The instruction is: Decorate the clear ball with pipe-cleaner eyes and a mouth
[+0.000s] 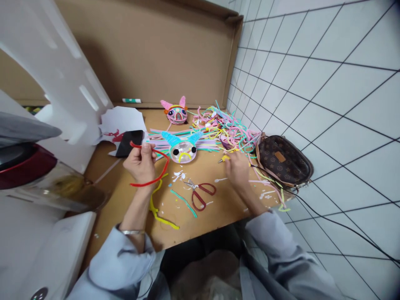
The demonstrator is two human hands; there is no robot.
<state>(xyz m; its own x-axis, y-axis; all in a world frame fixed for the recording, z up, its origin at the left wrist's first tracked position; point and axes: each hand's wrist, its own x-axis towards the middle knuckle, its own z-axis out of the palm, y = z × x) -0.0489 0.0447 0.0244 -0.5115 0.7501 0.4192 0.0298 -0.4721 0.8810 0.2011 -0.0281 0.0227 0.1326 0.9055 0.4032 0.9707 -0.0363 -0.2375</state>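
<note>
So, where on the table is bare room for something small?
Mostly bare: between the red scissors, the right hand and the table's front edge; between white paper and pink-horned figure. Crowded: the strip pile beside the brown bag.

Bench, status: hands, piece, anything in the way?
Left hand: pinching red pipe cleaner. Right hand: gripping metal-tipped yellow tool. Blue-horned face: between the hands, untouched. Scissors: on near side, possibly in the way.

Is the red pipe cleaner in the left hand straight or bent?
Bent: the red pipe cleaner curves out from the left hand and doubles back past the wrist, its two ends apart.
</note>
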